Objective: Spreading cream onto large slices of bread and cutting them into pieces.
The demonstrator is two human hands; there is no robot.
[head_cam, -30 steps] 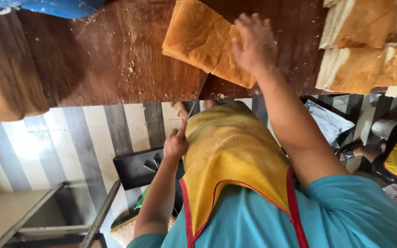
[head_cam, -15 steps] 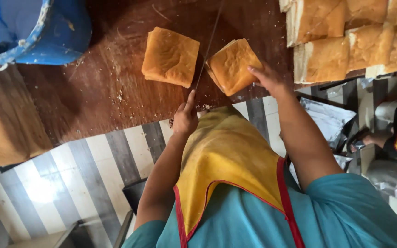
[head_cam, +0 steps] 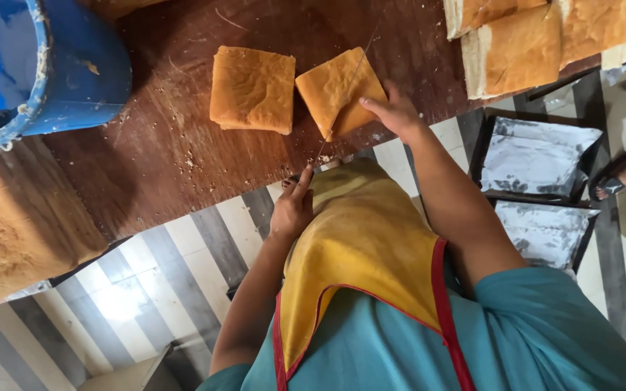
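Observation:
Two square golden-brown cake pieces lie on a dark wooden table (head_cam: 168, 152): the left piece (head_cam: 251, 87) and the right piece (head_cam: 327, 83). My left hand (head_cam: 293, 206), at the table's near edge, grips the handle of a long thin knife (head_cam: 325, 143). The blade runs up across the right piece. My right hand (head_cam: 393, 108) rests with spread fingers on that piece's right edge. My yellow apron and teal shirt fill the lower frame.
A blue bucket (head_cam: 52, 65) stands at the table's left. Stacked cake blocks (head_cam: 516, 47) sit at the top right, and a large crumbly slab (head_cam: 9, 224) lies at the left. Paper-lined black trays (head_cam: 537, 152) rest on the striped floor, beside another person's sandalled foot (head_cam: 617, 174).
One wide slab became two separate pieces. The knife went from the gap between them onto the right piece, and my right hand shifted to that piece's right edge.

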